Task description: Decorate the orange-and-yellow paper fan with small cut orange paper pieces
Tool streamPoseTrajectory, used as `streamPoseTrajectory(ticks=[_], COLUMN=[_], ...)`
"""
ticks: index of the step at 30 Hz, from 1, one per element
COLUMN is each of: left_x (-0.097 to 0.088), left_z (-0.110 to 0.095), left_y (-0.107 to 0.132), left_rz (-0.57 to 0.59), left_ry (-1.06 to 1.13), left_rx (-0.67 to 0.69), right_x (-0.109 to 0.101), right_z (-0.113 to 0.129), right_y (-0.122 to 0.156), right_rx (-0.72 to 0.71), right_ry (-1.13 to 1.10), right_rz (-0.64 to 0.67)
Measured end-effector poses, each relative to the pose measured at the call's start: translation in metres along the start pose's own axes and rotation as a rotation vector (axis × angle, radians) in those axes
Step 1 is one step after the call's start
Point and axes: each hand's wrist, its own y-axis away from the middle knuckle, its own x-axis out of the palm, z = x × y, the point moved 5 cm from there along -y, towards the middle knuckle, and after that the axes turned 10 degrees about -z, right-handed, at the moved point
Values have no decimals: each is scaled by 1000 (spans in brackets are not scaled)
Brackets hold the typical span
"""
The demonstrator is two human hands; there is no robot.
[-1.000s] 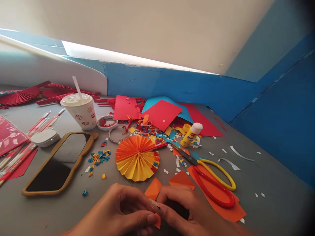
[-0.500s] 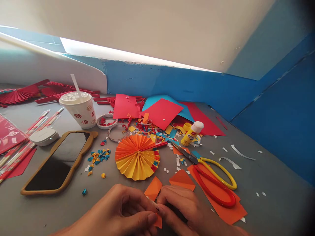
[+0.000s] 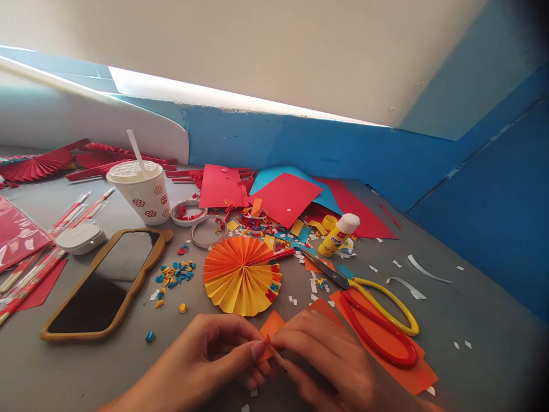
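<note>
My left hand (image 3: 225, 355) is closed at the bottom centre, thumb and index finger pinching a small piece of orange paper (image 3: 266, 350). Against it lies the tip of a thin pale stick with a dark mark (image 3: 278, 359), pinched by my right hand (image 3: 323, 357). The stick's lower end is hidden by the right fingers. Just beyond my hands sits a pleated orange and yellow paper fan disc (image 3: 242, 277) with small coloured bits along its right edge. Scissors (image 3: 386, 312) with yellow and red handles rest on orange paper (image 3: 409, 369) to the right.
A glue stick (image 3: 338, 234) stands tilted among paper scraps. Tape rolls (image 3: 209, 231), a lidded cup with straw (image 3: 141, 191), a phone (image 3: 103, 286) and a white case (image 3: 80, 238) are on the left. Red sheets (image 3: 285, 197) lie at the back. A blue wall (image 3: 278, 134) borders the table.
My fingers have shifted: the orange paper has come up between the left thumb and index finger, and the pale stick now points up-left against it. The view has moved slightly left.
</note>
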Motion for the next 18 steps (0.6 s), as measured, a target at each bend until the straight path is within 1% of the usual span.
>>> streamPoseTrajectory(ticks=[4, 6, 8, 10, 12, 15, 18], left_x=[-1, -1, -1, -2, -3, -5, -5], left_z=[2, 2, 2, 2, 3, 5, 5], left_y=[0, 1, 1, 1, 1, 0, -1], left_rz=[-12, -12, -6, -4, -16, -38, -21], left_ry=[12, 28, 49, 59, 60, 55, 23], left_rx=[-22, -42, -55, -62, -77, -100, -88], right_x=[-8, -12, -13, -14, -14, -9, -6], right_z=[10, 17, 23, 27, 32, 34, 34], right_y=[-3, -4, -5, -4, -4, -2, -2], right_rx=[-190, -260, -307, -345, -391, -440, -473], right_ry=[138, 224, 328, 412, 467, 533, 573], right_rz=[-21, 27, 123, 170, 163, 187, 213])
